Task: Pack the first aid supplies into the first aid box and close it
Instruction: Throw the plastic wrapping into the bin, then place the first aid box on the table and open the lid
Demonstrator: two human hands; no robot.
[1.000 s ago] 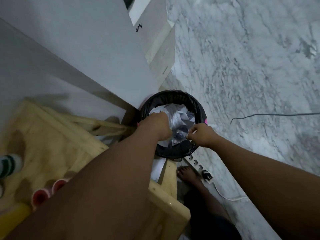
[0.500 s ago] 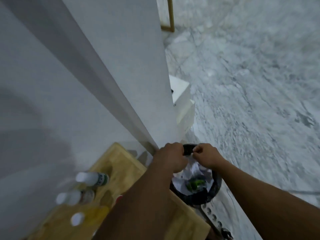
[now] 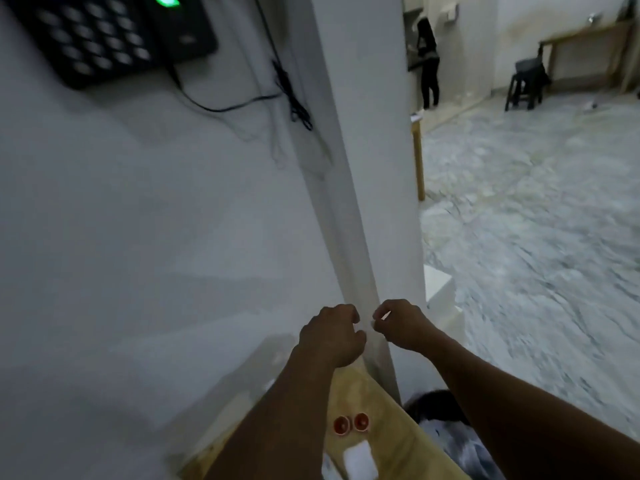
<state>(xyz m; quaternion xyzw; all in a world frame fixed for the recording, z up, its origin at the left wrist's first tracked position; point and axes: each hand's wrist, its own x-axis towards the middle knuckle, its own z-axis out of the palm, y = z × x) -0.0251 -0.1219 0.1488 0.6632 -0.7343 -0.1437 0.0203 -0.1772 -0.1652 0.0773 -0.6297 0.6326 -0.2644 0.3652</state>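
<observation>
Left hand (image 3: 330, 336), right hand (image 3: 401, 323) higher, apart

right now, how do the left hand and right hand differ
The left hand is a curled fist showing its back, nothing visible in it; the right hand brings thumb and forefinger together, perhaps on a pale scrap, too blurred to tell. The left hand's forearm crosses the wooden table; the right hand's passes over the black bin. Both are raised, close together, before the white pillar.
</observation>
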